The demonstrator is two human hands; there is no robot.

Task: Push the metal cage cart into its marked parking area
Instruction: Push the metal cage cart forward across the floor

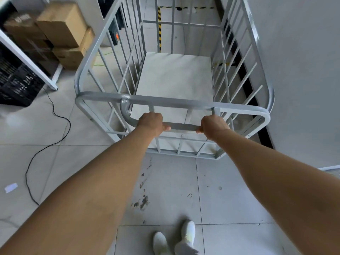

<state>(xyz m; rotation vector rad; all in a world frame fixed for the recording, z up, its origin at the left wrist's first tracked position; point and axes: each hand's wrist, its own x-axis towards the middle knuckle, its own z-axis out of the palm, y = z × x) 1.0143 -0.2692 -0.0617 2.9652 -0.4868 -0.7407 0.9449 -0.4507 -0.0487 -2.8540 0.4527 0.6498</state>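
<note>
Two hands, left hand (151,122) and right hand (213,127), clamped around empty cage cart's (174,74) handle (181,126)

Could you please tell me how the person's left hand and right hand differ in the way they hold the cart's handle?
The left hand grips near the handle's curved left bend; the right hand grips near its right upright. The left thumb points right along the bar; the right thumb points left. Both hands are closed over the same grey handle of the metal cage cart, arms outstretched.

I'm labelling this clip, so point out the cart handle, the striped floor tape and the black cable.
cart handle (182,126), head view, bare bar between the hands
striped floor tape (159,30), head view, upright strip
black cable (60,133), head view, floor bend
</note>
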